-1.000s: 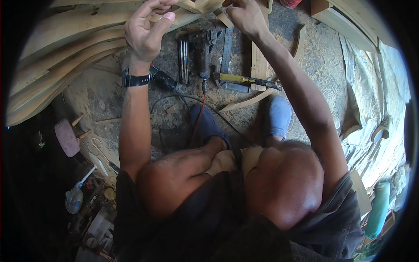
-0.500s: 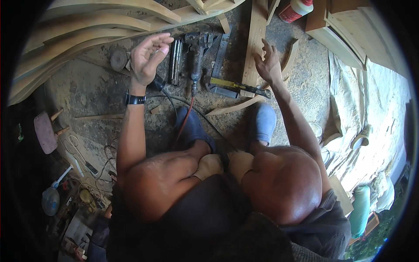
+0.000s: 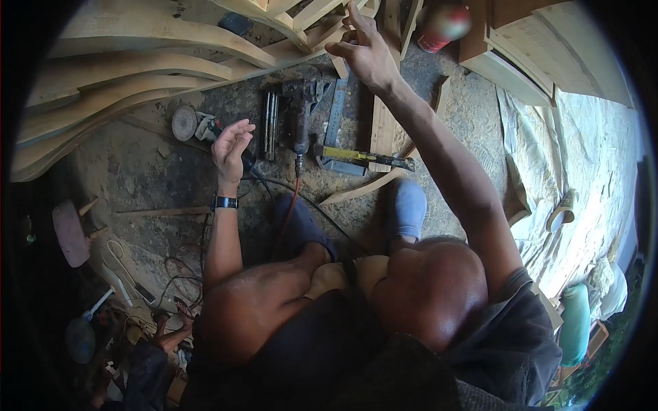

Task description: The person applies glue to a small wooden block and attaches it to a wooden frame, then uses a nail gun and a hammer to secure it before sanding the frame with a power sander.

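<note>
My right hand (image 3: 370, 55) is stretched far forward over the floor, close to the curved wooden frame (image 3: 308, 38), its fingers apart and holding nothing. Lower and to the left, my left hand (image 3: 232, 149) is raised, empty, with its fingers loosely extended. Beside it stand a dark-handled power tool with a round disc (image 3: 185, 123) and a pair of metal bars (image 3: 271, 127). An air nail gun (image 3: 299, 113) with a red hose lies between my hands. A metal square (image 3: 336, 109) and a yellow-and-black tool (image 3: 367, 157) rest right of it, near a wooden plank (image 3: 382, 130).
At the far right are a white-and-red bottle (image 3: 435, 38) and a wooden cabinet-like piece (image 3: 517, 72). A curved wood offcut (image 3: 360, 190) lies before my blue clogs (image 3: 409, 209). A low stool (image 3: 70, 233) is at left; another person's leg (image 3: 171, 339) shows lower left.
My right hand has moved forward and left, from over the plank toward the wooden frame. My left hand has dropped lower. The whole view has shifted slightly.
</note>
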`<state>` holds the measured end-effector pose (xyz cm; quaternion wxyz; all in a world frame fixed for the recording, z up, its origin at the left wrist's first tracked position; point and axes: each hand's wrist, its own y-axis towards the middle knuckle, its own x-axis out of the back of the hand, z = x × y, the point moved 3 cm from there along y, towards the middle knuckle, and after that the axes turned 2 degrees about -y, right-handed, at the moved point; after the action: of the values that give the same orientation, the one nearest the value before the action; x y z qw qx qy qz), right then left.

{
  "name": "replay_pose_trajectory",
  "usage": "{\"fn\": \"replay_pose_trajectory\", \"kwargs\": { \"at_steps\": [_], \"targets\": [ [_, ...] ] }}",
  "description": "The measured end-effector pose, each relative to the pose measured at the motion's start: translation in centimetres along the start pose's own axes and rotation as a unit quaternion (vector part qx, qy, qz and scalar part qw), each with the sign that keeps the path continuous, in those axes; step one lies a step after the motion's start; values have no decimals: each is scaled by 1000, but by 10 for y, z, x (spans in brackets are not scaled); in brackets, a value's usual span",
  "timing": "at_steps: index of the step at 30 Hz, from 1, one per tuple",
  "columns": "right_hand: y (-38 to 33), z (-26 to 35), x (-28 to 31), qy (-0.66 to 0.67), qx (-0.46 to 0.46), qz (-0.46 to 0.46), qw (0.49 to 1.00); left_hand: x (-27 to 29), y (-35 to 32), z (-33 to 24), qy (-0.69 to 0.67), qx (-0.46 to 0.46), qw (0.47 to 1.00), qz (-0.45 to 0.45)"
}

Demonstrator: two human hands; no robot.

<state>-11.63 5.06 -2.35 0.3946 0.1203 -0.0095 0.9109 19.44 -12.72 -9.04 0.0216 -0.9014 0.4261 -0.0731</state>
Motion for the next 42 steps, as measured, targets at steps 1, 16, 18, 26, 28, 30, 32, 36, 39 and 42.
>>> {"fn": "replay_pose_trajectory", "kwargs": {
  "at_steps": [1, 16, 18, 26, 28, 30, 32, 36, 39, 42],
  "targets": [
    [1, 2, -2, 3, 10, -3, 1000, 3, -1, 1, 2, 2, 1000, 2],
    [3, -9, 9, -276, 144, 29, 950, 12, -4, 17, -132, 13, 986, -101],
    [-16, -9, 7, -180, -21, 53, 982, 30, -5, 17, -193, 8, 968, -159],
    [-91, -151, 44, -462, -111, 32, 879, 54, -17, 78, 78, 48, 887, -452],
    [-97, -145, 34, -438, -110, 108, 886, 75, -32, 103, 167, 121, 849, -486],
    [-105, -141, 29, -467, -65, 126, 873, 73, -36, 120, 202, 174, 845, -464],
    [-112, -157, 60, -559, -12, 144, 816, 26, -16, 131, 154, 209, 869, -421],
    [-118, -132, 17, -593, -81, 187, 779, 65, -25, 130, 203, 262, 877, -347],
    [-124, -146, 22, -602, -123, 243, 751, 43, -25, 125, 197, 301, 878, -315],
    [-113, -145, 36, -607, -164, 284, 724, 27, -8, 121, 170, 328, 886, -281]
  ]
}}
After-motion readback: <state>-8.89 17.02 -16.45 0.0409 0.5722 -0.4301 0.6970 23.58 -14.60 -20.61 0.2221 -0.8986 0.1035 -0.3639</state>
